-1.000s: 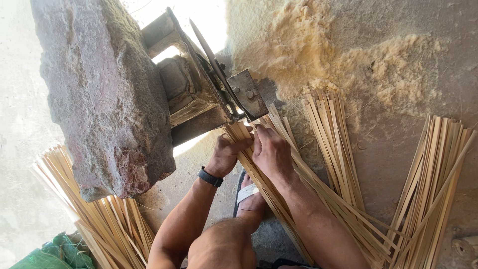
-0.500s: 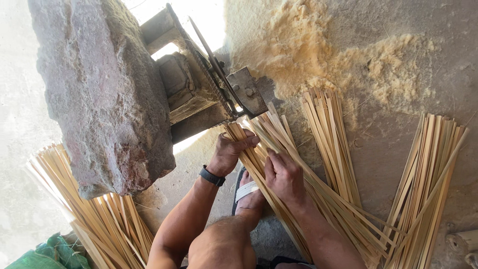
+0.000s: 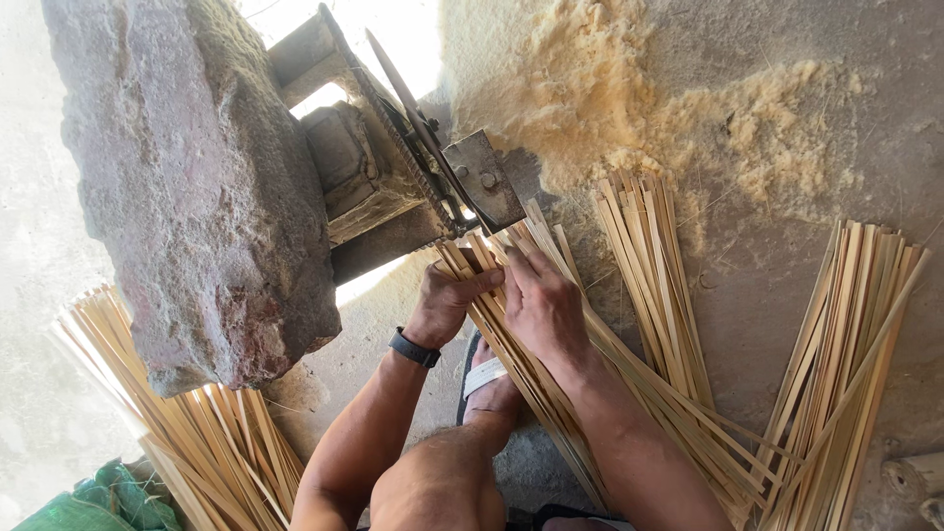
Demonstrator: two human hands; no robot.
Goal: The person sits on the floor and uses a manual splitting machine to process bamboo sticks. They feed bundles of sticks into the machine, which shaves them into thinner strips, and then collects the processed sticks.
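Note:
A long bundle of thin bamboo strips (image 3: 629, 393) lies slanted under my forearm, its far ends under the metal blade tool (image 3: 462, 187) fixed to a wooden block. My left hand (image 3: 447, 305), with a black wristband, grips the strips near the blade. My right hand (image 3: 541, 305) lies flat on top of the same strips, fingers pointing toward the blade. My foot in a sandal (image 3: 487, 379) rests below the hands.
A big rough stone (image 3: 197, 187) weighs down the wooden block at the left. More bamboo strip piles lie at the lower left (image 3: 197, 442), centre right (image 3: 649, 265) and far right (image 3: 855, 354). Sawdust (image 3: 629, 88) covers the ground beyond. A green sack (image 3: 88, 501) sits bottom left.
My right hand slid back along the strips half a second ago, then moved forward again toward the blade. My left hand stayed gripping near the blade.

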